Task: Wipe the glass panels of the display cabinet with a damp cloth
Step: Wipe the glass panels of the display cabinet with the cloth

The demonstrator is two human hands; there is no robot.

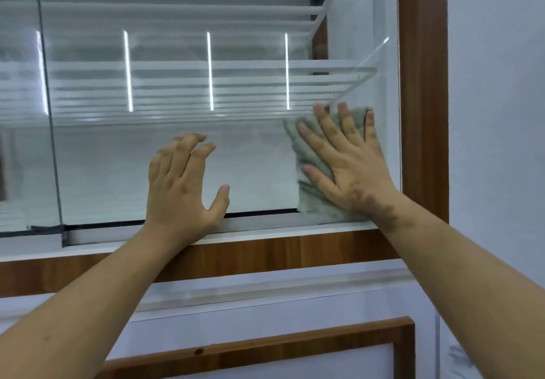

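While right hand [348, 166] presses cloth [309, 172] flat-palmed at glass panel [118, 172] four o'clock | left hand [180, 183] open, empty, six o'clock.

Seen along the right edge of the frame: a pale bluish-white wall [495, 83], plain and evenly lit. Marked low in the right corner with a faint grey smudge [457, 355], too blurred to identify. Found across the lower middle: a white moulding strip [265, 290], running nearly level from left to right. Placed below it, toward the bottom centre: a brown wood-grain trim [265, 341], slanted slightly upward to the right and turned down at its right end. Spotted on the trim's left part: a small dark knot [199, 351]. Enclosed inside the trim: a flat white panel [295, 364].
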